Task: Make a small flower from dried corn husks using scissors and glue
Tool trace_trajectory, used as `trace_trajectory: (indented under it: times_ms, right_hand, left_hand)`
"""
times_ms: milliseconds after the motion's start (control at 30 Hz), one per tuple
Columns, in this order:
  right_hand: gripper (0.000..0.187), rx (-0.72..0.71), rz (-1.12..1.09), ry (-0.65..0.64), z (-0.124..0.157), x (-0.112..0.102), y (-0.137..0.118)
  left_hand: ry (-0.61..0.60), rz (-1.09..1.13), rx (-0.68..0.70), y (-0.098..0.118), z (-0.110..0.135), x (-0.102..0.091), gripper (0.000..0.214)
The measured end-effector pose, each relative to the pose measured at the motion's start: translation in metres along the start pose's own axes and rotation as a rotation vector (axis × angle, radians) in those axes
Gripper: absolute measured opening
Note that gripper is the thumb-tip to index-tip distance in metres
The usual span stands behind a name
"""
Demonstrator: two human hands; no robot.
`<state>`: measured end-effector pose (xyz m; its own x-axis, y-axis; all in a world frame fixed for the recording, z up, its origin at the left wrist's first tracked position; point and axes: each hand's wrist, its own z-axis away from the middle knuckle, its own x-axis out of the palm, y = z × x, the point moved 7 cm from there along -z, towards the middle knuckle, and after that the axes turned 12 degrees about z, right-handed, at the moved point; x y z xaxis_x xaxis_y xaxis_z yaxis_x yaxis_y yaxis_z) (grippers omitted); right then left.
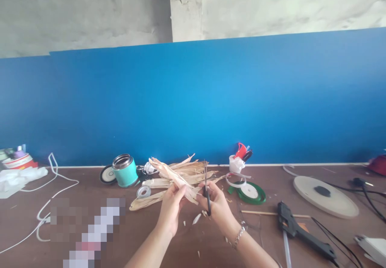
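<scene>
Pinched in my left hand [174,203] is a dry corn husk [169,171], pale and long, slanting up to the left with its cut end toward the right. My right hand [217,203] grips black-handled scissors [206,195], their blades pointing up, close beside the husk's lower end. Its fingertips are near the husk; whether they touch it I cannot tell. Behind both hands lies a pile of more husks [191,170]. Small husk scraps [196,219] are scattered on the table below my hands.
A teal thermos jar [125,171] and clear tape roll [143,192] stand left of the pile. To the right are a white cup of tools [237,164], green ribbon spool [251,192], glue gun [301,230] and round turntable [325,197]. A blue partition [193,103] rises behind.
</scene>
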<state>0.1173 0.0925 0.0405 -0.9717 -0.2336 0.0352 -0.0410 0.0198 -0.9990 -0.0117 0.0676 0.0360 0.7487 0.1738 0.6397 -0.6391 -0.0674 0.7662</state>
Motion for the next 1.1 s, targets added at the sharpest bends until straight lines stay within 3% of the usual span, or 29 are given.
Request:
trace_trajectory:
  times_ms: [167,400,567,733,833,900,1100]
  right_hand:
    - [0.033,-0.063,0.095,-0.023,-0.003,0.0,0.007]
    - [0.033,-0.041,0.085,-0.075,-0.003,0.003,0.007]
    - [0.034,0.086,0.169,-0.278,0.0,0.002,0.003]
    - [0.033,0.153,0.363,-0.631,0.011,-0.003,0.008]
    - [0.034,0.212,0.422,-0.757,0.017,-0.002,0.018]
    - [0.035,0.224,0.406,-0.772,0.018,0.001,0.022]
    - [0.034,0.184,0.366,-0.638,0.011,0.005,0.022]
  left_hand:
    - [0.053,0.051,0.099,0.001,0.0,-0.006,0.021]
    - [0.077,0.033,0.086,0.003,0.0,-0.01,0.022]
    - [0.152,0.019,0.121,0.019,-0.013,-0.026,0.027]
    - [0.19,0.029,0.206,0.037,-0.021,-0.039,0.025]
    - [0.222,0.059,0.235,0.04,-0.02,-0.042,0.024]
    - [0.229,0.073,0.234,0.039,-0.02,-0.042,0.023]
    - [0.159,0.048,0.16,0.033,-0.018,-0.034,0.023]
